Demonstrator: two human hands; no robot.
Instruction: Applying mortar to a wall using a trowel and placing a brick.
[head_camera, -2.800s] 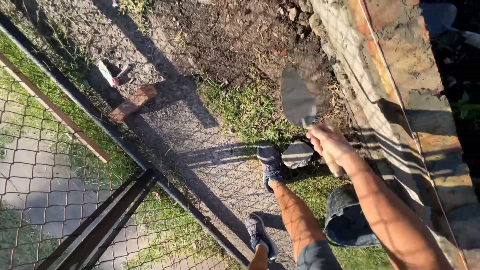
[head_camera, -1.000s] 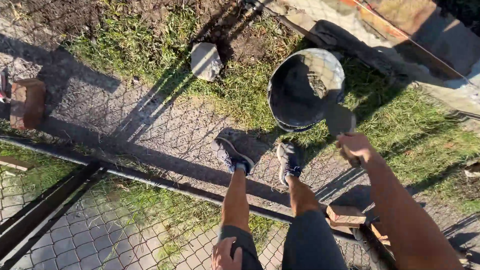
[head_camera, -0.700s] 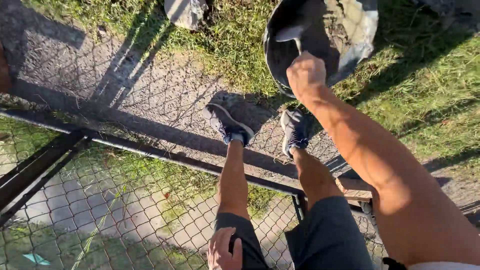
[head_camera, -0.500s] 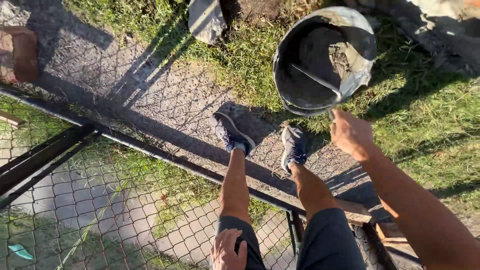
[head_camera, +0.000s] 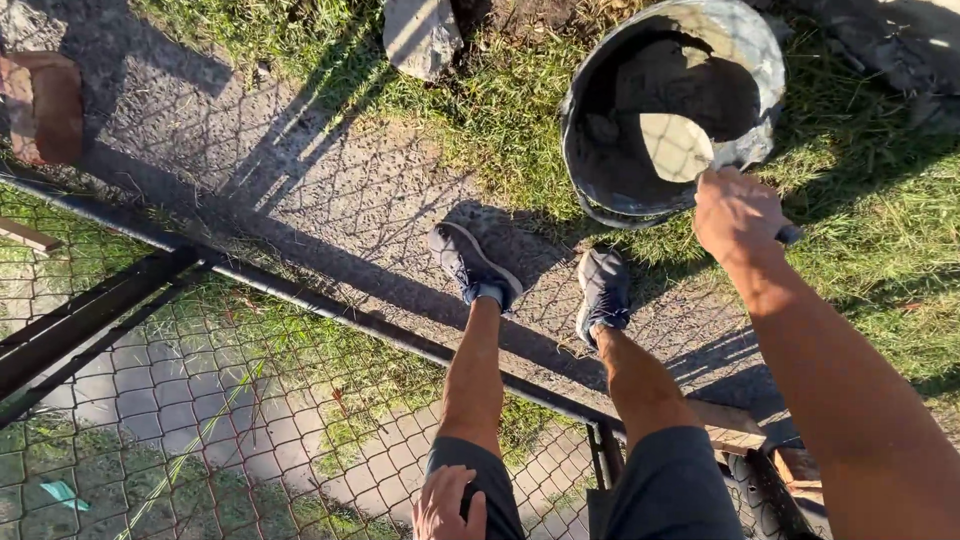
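Right hand (head_camera: 738, 212) closed around a trowel handle, blade (head_camera: 676, 146) dipped inside the black bucket (head_camera: 600, 190). Left hand (head_camera: 452, 503) resting flat on the left thigh at the bottom edge, fingers loosely spread, holding nothing.

Bucket standing on grass at upper right, tilted slightly toward the camera, rim crusted with grey mortar. Mortar (head_camera: 690, 95) still heaped against the far inner wall; trowel blade showing pale and mostly bare — judged as a scoop just starting, nothing lifted out yet. Plenty of mix left in the bucket.

Both shoes (head_camera: 475, 268) planted on a chain-link fence panel (head_camera: 250, 390) lying flat, dark metal frame bar (head_camera: 330, 310) running diagonally under the legs. Right shoe (head_camera: 603, 293) near the bucket's lower rim, not touching.

Room for moving: open grass to the right of the bucket, free path for the arm to pull up and back. Tighter on the near side — frame bar and mesh underfoot, uneven footing. Grey stone (head_camera: 420, 35) in the grass left of the bucket, well apart. Red brick (head_camera: 45, 105) at far left edge. Wood scraps (head_camera: 735, 440) by the right knee.
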